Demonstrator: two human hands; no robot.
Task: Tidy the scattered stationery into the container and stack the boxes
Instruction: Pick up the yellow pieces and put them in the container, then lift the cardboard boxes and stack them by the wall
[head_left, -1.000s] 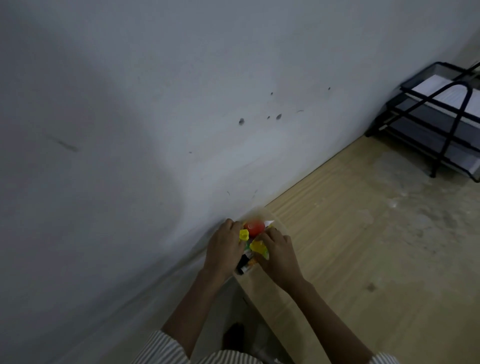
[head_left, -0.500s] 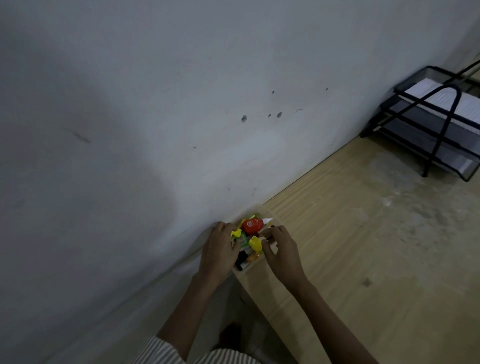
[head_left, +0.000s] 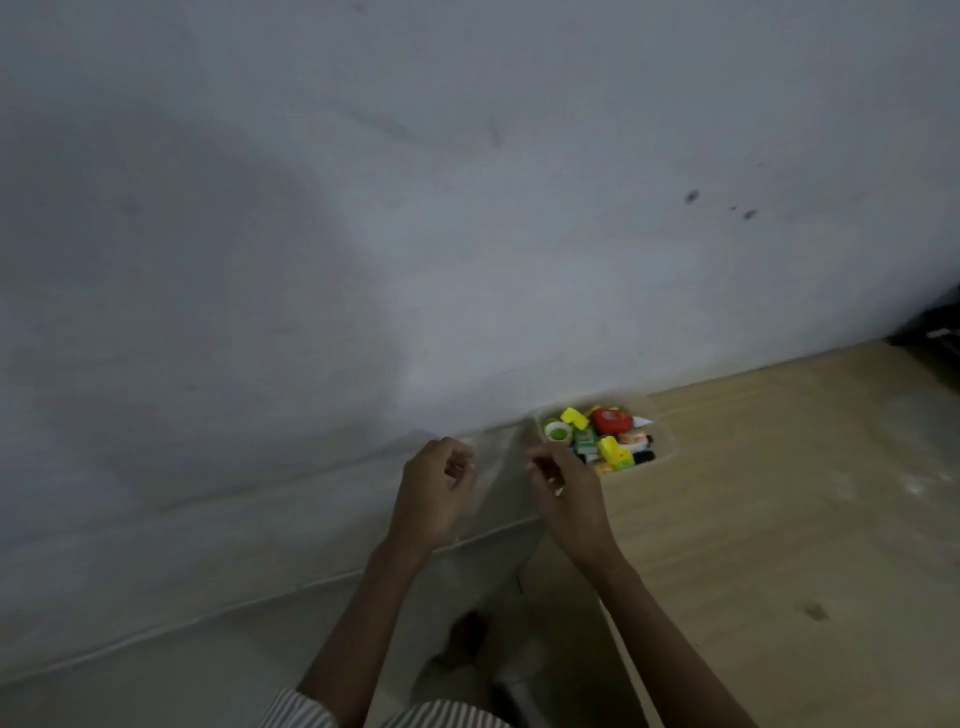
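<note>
A clear plastic container (head_left: 667, 446) stands on the wooden table (head_left: 779, 519) at its far left corner, against the wall. It holds several small stationery pieces, among them a red one (head_left: 613, 421), a yellow one (head_left: 574, 417) and a green roll (head_left: 558, 431). My left hand (head_left: 436, 493) and my right hand (head_left: 566, 493) hover just left of the container, past the table's edge, with fingers curled. Between them hangs a faint, blurred clear plastic piece (head_left: 498, 473), pinched at its two sides.
A grey wall (head_left: 467, 208) fills most of the view right behind the container. The corner of a black wire rack (head_left: 935, 327) shows at the far right. The floor (head_left: 156, 675) lies below, left of the table.
My hands have let go of the container's sides and moved left off it, now with a clear plastic piece between them. The view has swung left, so the black rack is almost out of sight.
</note>
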